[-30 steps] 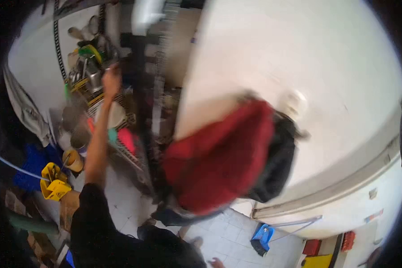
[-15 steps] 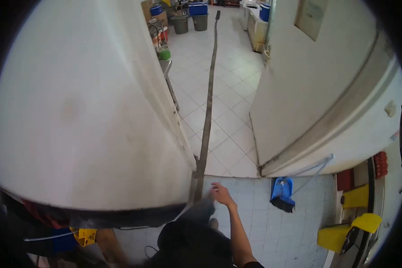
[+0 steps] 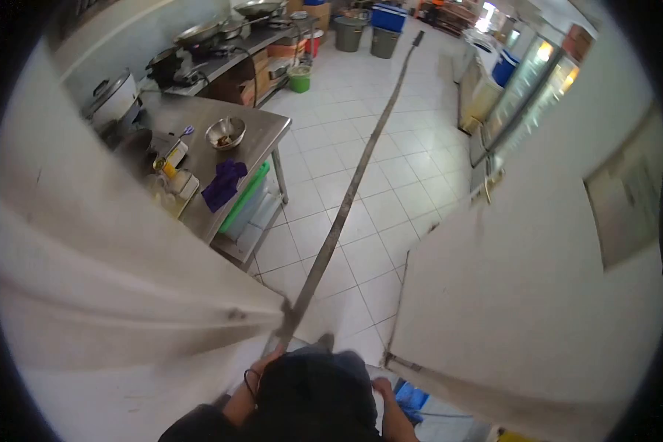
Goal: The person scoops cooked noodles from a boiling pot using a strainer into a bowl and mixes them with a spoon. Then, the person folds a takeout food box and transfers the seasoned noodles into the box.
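Observation:
My left hand (image 3: 268,360) hangs low beside my dark-clothed body, near the left side of the doorway. A dark band circles that wrist, and the fingers are mostly hidden and blurred. On the other side of my body is my right hand (image 3: 381,387), largely covered by my clothes, so its fingers do not show. Close to it lies a blue dustpan (image 3: 411,398), partly hidden by my arm and the door. The white door (image 3: 523,295) stands swung inward on the right. No object can be made out in either hand.
A steel table (image 3: 261,132) on the left carries a metal bowl (image 3: 225,133) and a purple cloth (image 3: 224,184). Woks (image 3: 199,33) stand on burners beyond it. A long dark strip (image 3: 353,184) runs along the tiled floor toward grey bins (image 3: 349,34). Glass-door fridges (image 3: 523,96) line the right.
I have moved forward into the doorway, and the steel table and burners have come into view. My right hand has dropped from in front of me to beside my body; my left hand now shows.

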Tool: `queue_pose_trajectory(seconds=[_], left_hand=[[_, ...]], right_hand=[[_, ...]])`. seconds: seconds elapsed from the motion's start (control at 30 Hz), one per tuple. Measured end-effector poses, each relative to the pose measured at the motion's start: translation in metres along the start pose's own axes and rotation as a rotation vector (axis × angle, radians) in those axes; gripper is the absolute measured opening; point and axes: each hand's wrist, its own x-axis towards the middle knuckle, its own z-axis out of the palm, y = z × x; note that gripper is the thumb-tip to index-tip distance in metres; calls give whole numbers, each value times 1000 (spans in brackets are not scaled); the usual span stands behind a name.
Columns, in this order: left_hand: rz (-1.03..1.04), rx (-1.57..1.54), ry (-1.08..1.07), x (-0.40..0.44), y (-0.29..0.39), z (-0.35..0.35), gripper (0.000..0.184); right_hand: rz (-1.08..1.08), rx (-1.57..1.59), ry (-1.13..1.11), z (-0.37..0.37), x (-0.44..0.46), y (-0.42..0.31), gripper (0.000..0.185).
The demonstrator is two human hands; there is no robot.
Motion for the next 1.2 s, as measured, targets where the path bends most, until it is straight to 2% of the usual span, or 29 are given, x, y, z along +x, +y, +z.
queue_pose_trajectory(seconds=[0.03, 0.07, 0.1, 0.17, 0.27, 0.33, 0.4, 0.53, 0.63, 0.73, 0.77, 0.8, 0.87, 0.93, 1.03, 1.07, 1.1, 1.13, 1.17, 1.2], left_hand=[[7, -3, -20, 27, -3, -1, 48], [-91, 7, -50, 55, -10, 0, 48], [-303, -15, -100, 76, -16, 4, 47], [-719, -47, -195, 123, -29, 5, 46], [-928, -463, -2, 162, 6, -13, 55], [-624, 237, -443, 175, -43, -7, 50], [-971, 118, -221, 196, -23, -10, 48], [-1449, -334, 127, 248, 22, -34, 36], [-1287, -389, 447, 338, 87, -84, 33], [-1100, -461, 686, 424, 108, -118, 36], [-1056, -410, 750, 455, 99, -122, 36], [-1012, -355, 812, 484, 73, -124, 37], [-954, -342, 915, 548, 53, -147, 36], [-915, -439, 1007, 637, 74, -197, 33], [-653, -364, 1207, 731, 12, -247, 27], [-684, -310, 1223, 762, 11, -276, 26], [-720, -262, 1233, 792, 14, -305, 26], [-734, -242, 1249, 821, 9, -330, 25], [-750, -226, 1265, 846, 3, -352, 25], [-722, -153, 1188, 865, -13, -375, 24]], right_hand=[[-9, -16, -30, 13, -8, 39, 33], [184, 255, -218, 3, -29, 53, 32], [322, 425, -270, -19, -38, 53, 31], [337, 548, -152, -73, -14, 36, 30], [205, 568, -9, -168, 68, 8, 29], [92, 537, 46, -237, 127, -10, 29], [-32, 479, 64, -315, 184, -17, 28], [-208, 344, 65, -506, 295, -19, 29], [-272, 207, 176, -667, 403, -21, 30], [-295, 130, 453, -853, 544, -28, 32], [-218, 525, 318, -925, 527, -90, 27], [-255, 680, 382, -978, 548, -130, 20], [-270, 828, 425, -1069, 545, -231, 27], [-367, 845, 483, -1118, 580, -294, 31], [-592, 674, 314, -1140, 644, -347, 34], [-648, 562, 236, -1137, 688, -345, 37], [-581, 527, 87, -1129, 711, -339, 34], [-395, 450, -50, -1122, 700, -355, 33], [-381, 425, -186, -1113, 709, -347, 32], [-213, 329, -221, -1106, 702, -359, 28]])
